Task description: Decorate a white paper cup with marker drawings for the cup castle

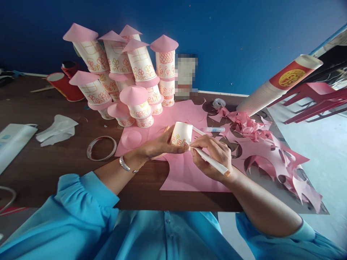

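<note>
Cup towers (166,65) stood beyond, pink scraps (260,148) rightward; the left hand (162,144) gripped a paper cup (181,131), the right hand (219,152) a slanted marker (212,161), seemingly touching it.

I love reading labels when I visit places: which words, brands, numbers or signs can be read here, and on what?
Nothing can be read for certain.
Cup stack: yellow round emblem on red, marks too blurred to read.
Tape roll: reddish marks inside the ring, too small to read.
Small tube: blue marking too small to read.
White packet: pale blue mark, too unclear.
Pixelated object: unreadable.
Held paper cup: drawn flowers, no lettering visible.
</note>
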A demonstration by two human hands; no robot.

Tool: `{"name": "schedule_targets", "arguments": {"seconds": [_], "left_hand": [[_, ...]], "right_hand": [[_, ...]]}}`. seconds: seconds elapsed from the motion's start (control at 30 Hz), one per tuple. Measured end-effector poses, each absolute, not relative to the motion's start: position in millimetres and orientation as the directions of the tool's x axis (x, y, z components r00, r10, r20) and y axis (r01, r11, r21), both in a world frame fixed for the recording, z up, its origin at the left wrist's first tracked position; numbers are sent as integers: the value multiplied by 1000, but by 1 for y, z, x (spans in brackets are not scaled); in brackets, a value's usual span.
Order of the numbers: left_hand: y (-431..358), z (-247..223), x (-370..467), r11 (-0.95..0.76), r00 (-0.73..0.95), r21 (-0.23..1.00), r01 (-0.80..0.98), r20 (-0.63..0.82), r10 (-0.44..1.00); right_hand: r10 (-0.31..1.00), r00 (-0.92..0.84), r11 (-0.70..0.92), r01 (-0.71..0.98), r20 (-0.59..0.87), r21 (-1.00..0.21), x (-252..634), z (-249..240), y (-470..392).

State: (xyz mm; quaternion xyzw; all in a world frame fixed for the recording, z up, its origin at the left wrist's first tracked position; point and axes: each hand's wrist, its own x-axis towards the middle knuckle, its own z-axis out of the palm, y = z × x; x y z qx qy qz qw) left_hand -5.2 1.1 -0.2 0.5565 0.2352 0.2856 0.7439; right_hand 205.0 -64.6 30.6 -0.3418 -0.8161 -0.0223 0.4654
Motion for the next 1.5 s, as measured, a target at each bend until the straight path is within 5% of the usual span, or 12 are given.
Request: {"name": "schedule_targets", "arguments": {"seconds": [1.5], "left_hand": [[3,-4,-4,199,740,965,-170,-9,672]], "right_hand": [[547,-347,759,591,762,-275,206,33,-65]]}}
